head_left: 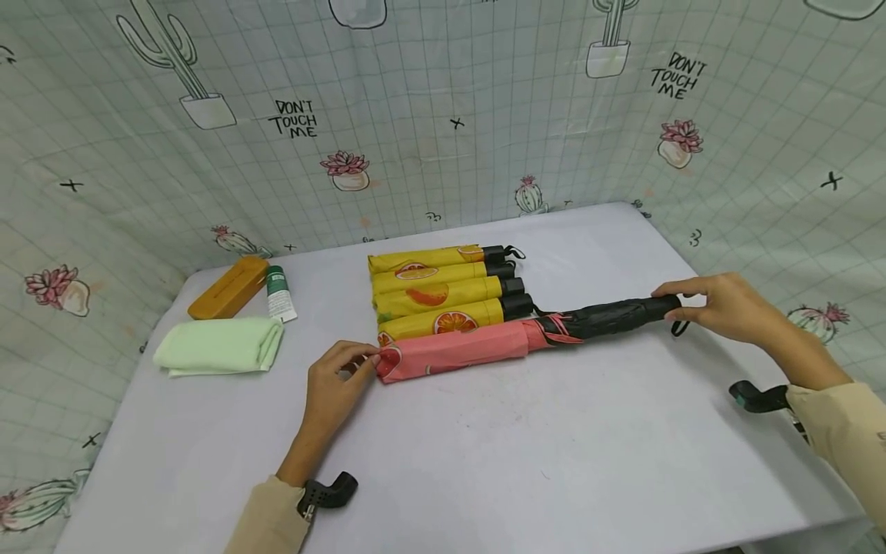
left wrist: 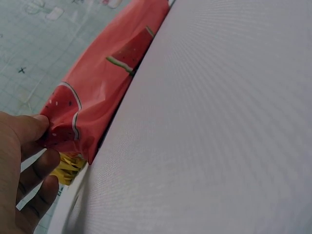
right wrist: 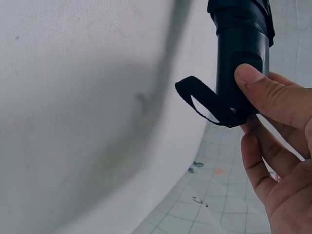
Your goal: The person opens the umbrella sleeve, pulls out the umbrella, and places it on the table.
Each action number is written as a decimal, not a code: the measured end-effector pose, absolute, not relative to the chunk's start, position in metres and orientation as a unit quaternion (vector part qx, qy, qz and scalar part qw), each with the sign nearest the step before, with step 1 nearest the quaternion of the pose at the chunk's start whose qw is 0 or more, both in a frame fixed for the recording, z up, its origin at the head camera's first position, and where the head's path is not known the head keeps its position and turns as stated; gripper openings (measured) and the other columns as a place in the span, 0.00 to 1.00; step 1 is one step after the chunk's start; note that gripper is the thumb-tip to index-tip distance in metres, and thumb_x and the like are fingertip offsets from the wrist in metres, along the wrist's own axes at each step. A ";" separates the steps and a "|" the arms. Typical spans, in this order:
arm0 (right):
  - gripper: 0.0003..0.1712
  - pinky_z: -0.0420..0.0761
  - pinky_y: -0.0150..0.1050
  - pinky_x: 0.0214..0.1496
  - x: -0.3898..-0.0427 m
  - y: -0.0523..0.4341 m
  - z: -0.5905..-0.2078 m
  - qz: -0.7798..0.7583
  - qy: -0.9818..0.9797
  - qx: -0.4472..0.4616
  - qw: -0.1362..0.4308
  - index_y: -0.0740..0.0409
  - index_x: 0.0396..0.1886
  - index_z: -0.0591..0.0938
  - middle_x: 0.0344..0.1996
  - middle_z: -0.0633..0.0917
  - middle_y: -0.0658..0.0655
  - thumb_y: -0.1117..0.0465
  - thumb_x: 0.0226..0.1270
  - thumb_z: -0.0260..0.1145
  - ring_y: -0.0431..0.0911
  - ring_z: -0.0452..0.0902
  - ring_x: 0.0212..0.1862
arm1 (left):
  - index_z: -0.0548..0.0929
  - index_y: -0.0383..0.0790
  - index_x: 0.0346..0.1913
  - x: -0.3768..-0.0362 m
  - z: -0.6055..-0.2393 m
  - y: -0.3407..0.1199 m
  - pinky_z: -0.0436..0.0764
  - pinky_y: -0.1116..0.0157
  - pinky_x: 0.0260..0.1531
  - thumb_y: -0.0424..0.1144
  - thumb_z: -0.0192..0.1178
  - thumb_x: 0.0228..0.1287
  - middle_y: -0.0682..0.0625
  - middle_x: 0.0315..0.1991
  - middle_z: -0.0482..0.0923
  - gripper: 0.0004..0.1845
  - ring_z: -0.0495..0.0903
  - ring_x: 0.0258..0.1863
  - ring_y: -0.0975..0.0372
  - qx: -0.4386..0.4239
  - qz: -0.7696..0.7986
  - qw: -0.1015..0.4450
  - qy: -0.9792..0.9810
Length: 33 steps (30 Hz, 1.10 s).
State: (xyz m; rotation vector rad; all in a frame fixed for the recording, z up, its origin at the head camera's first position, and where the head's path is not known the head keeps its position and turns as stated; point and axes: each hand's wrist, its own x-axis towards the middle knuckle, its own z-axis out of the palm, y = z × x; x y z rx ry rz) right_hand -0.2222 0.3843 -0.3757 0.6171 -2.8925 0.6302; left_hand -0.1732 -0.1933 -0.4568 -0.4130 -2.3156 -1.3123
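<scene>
A folded umbrella lies across the white table (head_left: 484, 454), half inside a pink watermelon-print sleeve (head_left: 453, 350) (left wrist: 102, 83). Its black canopy (head_left: 602, 318) and black handle (right wrist: 242, 58) stick out to the right. My left hand (head_left: 346, 368) (left wrist: 29, 161) pinches the closed left end of the pink sleeve. My right hand (head_left: 713, 304) (right wrist: 273, 126) grips the black handle, whose wrist strap (right wrist: 204, 100) dangles below the thumb. Several folded umbrellas in yellow fruit-print sleeves (head_left: 436, 296) lie side by side just behind the pink one.
At the back left of the table lie a folded pale green cloth (head_left: 218, 346), a small white tube with a green cap (head_left: 279, 295) and an orange-brown case (head_left: 228, 287). Cactus-print sheeting (head_left: 415, 115) walls the table on three sides.
</scene>
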 end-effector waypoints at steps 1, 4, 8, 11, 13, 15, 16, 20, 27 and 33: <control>0.21 0.59 0.32 0.16 -0.222 0.385 -0.376 0.209 -0.955 0.201 0.057 0.50 0.51 0.87 0.45 0.88 0.59 0.62 0.57 0.78 0.34 0.46 0.16 | 0.90 0.46 0.43 -0.173 -0.457 -0.193 0.77 0.75 0.34 0.34 0.70 0.63 0.56 0.39 0.84 0.07 0.79 0.35 0.64 -0.147 -0.475 0.221 -0.839; 0.21 0.58 0.32 0.14 -0.223 0.389 -0.377 0.216 -0.954 0.201 0.056 0.50 0.51 0.87 0.45 0.88 0.60 0.63 0.57 0.78 0.34 0.45 0.15 | 0.90 0.47 0.43 -0.172 -0.458 -0.192 0.77 0.75 0.34 0.35 0.70 0.63 0.57 0.39 0.83 0.07 0.80 0.36 0.63 -0.140 -0.479 0.222 -0.838; 0.21 0.58 0.32 0.14 -0.224 0.394 -0.377 0.219 -0.950 0.214 0.054 0.52 0.51 0.87 0.44 0.88 0.61 0.65 0.57 0.77 0.33 0.44 0.16 | 0.90 0.47 0.43 -0.171 -0.460 -0.191 0.77 0.74 0.34 0.35 0.71 0.63 0.57 0.39 0.83 0.07 0.79 0.35 0.63 -0.139 -0.488 0.221 -0.833; 0.20 0.57 0.31 0.14 -0.223 0.397 -0.376 0.223 -0.955 0.192 0.040 0.52 0.52 0.87 0.35 0.89 0.58 0.64 0.58 0.77 0.34 0.45 0.16 | 0.90 0.46 0.42 -0.171 -0.462 -0.190 0.77 0.74 0.33 0.35 0.71 0.62 0.55 0.38 0.84 0.06 0.79 0.34 0.64 -0.140 -0.488 0.223 -0.832; 0.21 0.56 0.30 0.14 -0.224 0.399 -0.375 0.217 -0.959 0.182 0.031 0.51 0.53 0.86 0.22 0.85 0.55 0.62 0.59 0.77 0.35 0.45 0.15 | 0.90 0.44 0.42 -0.171 -0.461 -0.190 0.77 0.75 0.32 0.33 0.71 0.61 0.53 0.38 0.84 0.07 0.79 0.34 0.63 -0.144 -0.487 0.233 -0.829; 0.21 0.56 0.30 0.13 -0.224 0.400 -0.374 0.214 -0.961 0.170 0.025 0.51 0.53 0.86 0.12 0.76 0.49 0.61 0.59 0.77 0.35 0.45 0.15 | 0.90 0.40 0.41 -0.170 -0.455 -0.188 0.77 0.75 0.32 0.29 0.71 0.61 0.49 0.38 0.84 0.07 0.80 0.33 0.61 -0.147 -0.483 0.240 -0.829; 0.21 0.56 0.30 0.13 -0.224 0.401 -0.374 0.211 -0.962 0.172 0.023 0.51 0.54 0.86 0.09 0.72 0.48 0.60 0.60 0.76 0.34 0.45 0.15 | 0.89 0.37 0.41 -0.168 -0.450 -0.187 0.77 0.75 0.32 0.27 0.70 0.60 0.47 0.38 0.84 0.07 0.80 0.33 0.59 -0.151 -0.482 0.242 -0.829; 0.21 0.56 0.31 0.13 -0.224 0.403 -0.372 0.207 -0.965 0.157 0.016 0.52 0.54 0.86 0.11 0.73 0.48 0.60 0.60 0.76 0.35 0.46 0.14 | 0.88 0.31 0.40 -0.161 -0.429 -0.181 0.77 0.74 0.31 0.23 0.69 0.59 0.41 0.38 0.84 0.07 0.80 0.32 0.57 -0.160 -0.477 0.241 -0.830; 0.21 0.56 0.31 0.14 -0.223 0.407 -0.372 0.198 -0.970 0.141 0.015 0.52 0.54 0.86 0.09 0.66 0.46 0.60 0.60 0.76 0.36 0.47 0.14 | 0.88 0.31 0.39 -0.160 -0.421 -0.180 0.76 0.76 0.31 0.22 0.69 0.58 0.41 0.37 0.84 0.07 0.80 0.32 0.59 -0.160 -0.481 0.247 -0.826; 0.21 0.55 0.30 0.13 -0.220 0.419 -0.389 0.190 -0.969 0.157 0.031 0.52 0.52 0.87 0.09 0.66 0.44 0.61 0.56 0.78 0.34 0.44 0.14 | 0.88 0.31 0.43 -0.158 -0.425 -0.178 0.77 0.72 0.29 0.23 0.71 0.57 0.41 0.37 0.85 0.10 0.80 0.31 0.60 -0.141 -0.496 0.232 -0.825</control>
